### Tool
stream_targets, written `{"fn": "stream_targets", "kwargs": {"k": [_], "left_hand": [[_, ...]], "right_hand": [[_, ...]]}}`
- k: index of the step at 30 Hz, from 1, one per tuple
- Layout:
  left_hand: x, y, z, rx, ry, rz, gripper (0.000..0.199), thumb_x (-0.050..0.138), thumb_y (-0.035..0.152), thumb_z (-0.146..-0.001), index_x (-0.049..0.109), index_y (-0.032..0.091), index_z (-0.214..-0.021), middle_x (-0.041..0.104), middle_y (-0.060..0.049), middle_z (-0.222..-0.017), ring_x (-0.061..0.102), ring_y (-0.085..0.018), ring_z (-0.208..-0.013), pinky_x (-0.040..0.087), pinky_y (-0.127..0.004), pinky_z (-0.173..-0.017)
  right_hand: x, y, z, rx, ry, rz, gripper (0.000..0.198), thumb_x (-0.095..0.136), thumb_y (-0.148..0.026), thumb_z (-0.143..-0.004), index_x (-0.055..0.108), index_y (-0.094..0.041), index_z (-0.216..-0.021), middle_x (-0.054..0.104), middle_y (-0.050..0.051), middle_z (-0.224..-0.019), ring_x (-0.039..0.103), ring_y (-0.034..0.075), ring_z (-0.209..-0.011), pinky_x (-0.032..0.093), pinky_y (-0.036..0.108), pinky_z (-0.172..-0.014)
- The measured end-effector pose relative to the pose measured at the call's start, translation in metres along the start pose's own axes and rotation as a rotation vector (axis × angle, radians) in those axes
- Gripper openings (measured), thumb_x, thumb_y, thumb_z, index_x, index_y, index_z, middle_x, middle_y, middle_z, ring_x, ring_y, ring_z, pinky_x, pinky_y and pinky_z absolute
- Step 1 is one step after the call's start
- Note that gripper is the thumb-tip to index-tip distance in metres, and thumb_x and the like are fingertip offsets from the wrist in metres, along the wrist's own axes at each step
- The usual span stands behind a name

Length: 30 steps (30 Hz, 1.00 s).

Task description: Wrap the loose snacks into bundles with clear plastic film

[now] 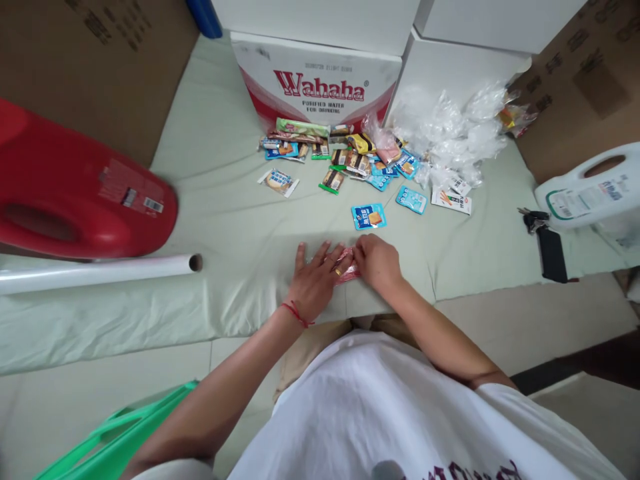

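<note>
A small pink-red packet (pixel 349 273) lies on the green cloth near its front edge. My left hand (pixel 313 285), with a red string on the wrist, rests flat over the left part of the packet, fingers spread. At the packet's right end my right hand (pixel 379 263) is closed, its fingertips pinching the edge. Part of the packet is hidden under both hands. Just beyond them lies a blue snack packet (pixel 369 217). Farther back are a light-blue packet (pixel 411 199), a white packet (pixel 451 201) and a pile of wrapped snacks (pixel 345 160).
Crumpled clear plastic bags (pixel 455 133) lie right of the pile, before a Wahaha carton (pixel 320 83). On the left are a red jug (pixel 90 193) and a white roll (pixel 100 272). A white bottle (pixel 595 190), keys (pixel 533 220) and a black phone-like object (pixel 552 253) lie right.
</note>
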<state>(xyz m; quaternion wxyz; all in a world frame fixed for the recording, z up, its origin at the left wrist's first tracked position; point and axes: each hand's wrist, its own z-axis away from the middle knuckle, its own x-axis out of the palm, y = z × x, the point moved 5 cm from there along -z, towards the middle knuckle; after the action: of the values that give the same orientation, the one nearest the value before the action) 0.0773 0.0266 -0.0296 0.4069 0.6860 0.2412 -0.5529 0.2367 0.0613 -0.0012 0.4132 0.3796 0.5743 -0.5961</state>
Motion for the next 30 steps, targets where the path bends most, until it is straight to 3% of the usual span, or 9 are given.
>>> {"fn": "stream_targets", "kwargs": {"k": [3,6,11,14,17,19,22,25,30], "left_hand": [[0.004,-0.005,0.004,-0.023,0.01,0.039,0.065,0.034,0.006,-0.1,0.054,0.033,-0.156,0.05,-0.008,-0.165,0.042,-0.035,-0.156,0.019,-0.078,-0.126],[0.003,-0.02,0.012,-0.16,0.109,0.096,0.061,0.039,0.008,-0.097,0.056,0.023,-0.153,0.054,-0.015,-0.162,0.044,-0.033,-0.156,0.026,-0.066,-0.128],[-0.006,-0.043,0.03,-0.482,0.342,0.124,0.044,0.048,0.033,-0.101,0.065,0.01,-0.135,0.05,-0.026,-0.16,0.027,-0.043,-0.161,0.029,-0.068,-0.126],[-0.006,-0.035,0.032,-0.449,0.354,0.146,0.037,0.054,0.037,-0.098,0.069,0.011,-0.121,0.047,-0.025,-0.162,0.021,-0.045,-0.163,0.028,-0.07,-0.126],[-0.009,-0.025,0.035,-0.396,0.354,0.173,0.024,0.056,0.031,-0.092,0.069,0.013,-0.102,0.053,-0.024,-0.156,0.031,-0.044,-0.159,0.035,-0.064,-0.125],[-0.014,-0.022,0.038,-0.397,0.317,0.221,0.019,0.052,0.028,-0.091,0.067,0.016,-0.094,0.064,-0.023,-0.141,0.05,-0.04,-0.145,0.043,-0.058,-0.118],[-0.022,-0.026,0.042,-0.538,0.18,0.386,0.018,0.049,0.033,-0.093,0.062,0.021,-0.087,0.073,-0.011,-0.089,0.071,-0.029,-0.092,0.056,-0.043,-0.087],[-0.028,-0.032,0.041,-0.723,0.141,0.689,0.018,0.06,0.04,-0.087,0.057,0.024,-0.08,0.058,0.002,-0.061,0.057,-0.018,-0.058,0.044,-0.029,-0.059],[-0.019,-0.032,0.015,-0.832,0.262,1.21,0.023,0.07,0.042,-0.079,0.058,0.022,-0.076,0.054,0.005,-0.055,0.045,-0.011,-0.046,0.033,-0.024,-0.049]], "right_hand": [[0.011,-0.017,0.015,-0.052,0.033,0.174,0.03,0.045,-0.029,-0.108,0.073,-0.019,-0.102,0.07,0.013,-0.104,0.061,0.025,-0.094,0.041,0.033,-0.072],[0.017,-0.018,0.035,-0.155,0.114,0.199,0.034,0.046,-0.035,-0.109,0.072,-0.019,-0.124,0.068,0.016,-0.12,0.056,0.033,-0.117,0.046,0.044,-0.095],[0.027,-0.008,0.061,-0.284,0.192,0.139,0.046,0.048,-0.038,-0.109,0.062,-0.014,-0.147,0.059,0.018,-0.149,0.037,0.036,-0.151,0.022,0.059,-0.128],[0.034,-0.004,0.065,-0.317,0.156,0.125,0.052,0.045,-0.038,-0.11,0.056,-0.01,-0.154,0.053,0.019,-0.159,0.036,0.034,-0.155,0.02,0.058,-0.131],[0.038,-0.004,0.065,-0.331,0.118,0.109,0.054,0.043,-0.035,-0.111,0.049,-0.013,-0.16,0.049,0.016,-0.165,0.036,0.03,-0.158,0.017,0.058,-0.133],[0.038,-0.003,0.067,-0.35,0.112,0.101,0.055,0.042,-0.033,-0.112,0.044,-0.016,-0.164,0.046,0.014,-0.167,0.035,0.028,-0.16,0.013,0.058,-0.134],[0.038,-0.002,0.071,-0.398,0.118,0.088,0.055,0.04,-0.027,-0.112,0.039,-0.018,-0.166,0.049,0.012,-0.165,0.039,0.024,-0.158,0.006,0.059,-0.135],[0.04,-0.002,0.074,-0.454,0.116,0.071,0.054,0.041,-0.021,-0.11,0.042,-0.017,-0.164,0.049,0.011,-0.166,0.039,0.022,-0.159,0.011,0.055,-0.136],[0.043,-0.001,0.073,-0.488,0.111,0.014,0.056,0.045,-0.018,-0.107,0.047,-0.015,-0.162,0.045,0.011,-0.168,0.034,0.022,-0.162,0.024,0.05,-0.135]]}}
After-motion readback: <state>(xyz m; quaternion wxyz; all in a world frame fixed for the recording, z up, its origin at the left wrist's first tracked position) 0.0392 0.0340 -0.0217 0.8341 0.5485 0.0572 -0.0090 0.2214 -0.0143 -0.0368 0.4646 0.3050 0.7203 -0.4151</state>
